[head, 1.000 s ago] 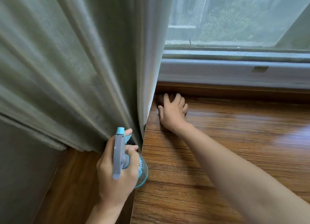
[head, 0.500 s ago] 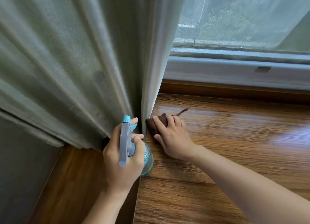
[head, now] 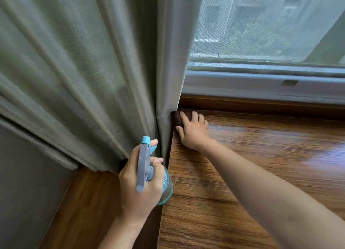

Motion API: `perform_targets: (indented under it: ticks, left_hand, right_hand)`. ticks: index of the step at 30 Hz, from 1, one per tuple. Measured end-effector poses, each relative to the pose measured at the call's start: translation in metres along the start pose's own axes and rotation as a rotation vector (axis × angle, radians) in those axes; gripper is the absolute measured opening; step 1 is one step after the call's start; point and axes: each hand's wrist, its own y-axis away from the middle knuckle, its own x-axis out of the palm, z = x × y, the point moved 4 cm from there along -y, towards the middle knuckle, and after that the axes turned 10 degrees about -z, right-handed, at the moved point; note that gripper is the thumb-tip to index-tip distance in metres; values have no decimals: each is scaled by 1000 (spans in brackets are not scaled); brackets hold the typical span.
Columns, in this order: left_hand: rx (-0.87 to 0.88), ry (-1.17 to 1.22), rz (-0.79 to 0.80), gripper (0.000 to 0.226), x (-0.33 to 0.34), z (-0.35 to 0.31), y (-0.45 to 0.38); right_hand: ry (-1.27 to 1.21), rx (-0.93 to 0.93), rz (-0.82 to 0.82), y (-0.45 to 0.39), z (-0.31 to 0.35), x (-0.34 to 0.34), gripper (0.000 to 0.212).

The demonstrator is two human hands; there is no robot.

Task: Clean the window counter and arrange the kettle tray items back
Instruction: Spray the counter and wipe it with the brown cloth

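Your left hand [head: 139, 189] grips the spray bottle [head: 149, 176] just off the counter's [head: 242, 174] left edge. Farther in, your right hand [head: 193, 131] presses a dark brown cloth [head: 176, 118] flat into the counter's far left corner, against the curtain [head: 84, 71].

Head camera: you look forward and down at the window counter's left end.

You have one wide-angle view, worn on your head, aimed along your forearms toward the window [head: 261, 24]. It sits close: your left hand [head: 141, 185] fills the lower middle, your right hand [head: 194, 131] reaches to the far left corner of the wooden counter [head: 252, 174]. The curtain [head: 84, 71] takes the whole left half, bowed by the lens. There is no second view that shares the scene.
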Motion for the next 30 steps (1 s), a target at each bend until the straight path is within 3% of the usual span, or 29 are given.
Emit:
perform_targets:
  ticks: [6,11,22,30]
  left_hand:
    - [51,56,97,32,6,-12,-4]
    - [142,126,182,30,14,-21,-3]
    - [146,258,349,45,28,-18,18]
    - [197,254,380,43,30,-32,27]
  right_hand:
    - [-47,13,56,84,-16,-21,65]
    - [-79,130,55,141,-22,-40,63]
    - [-66,431,42,235,-33,-65,65]
    - [7,565,65,277,-26,-77,68]
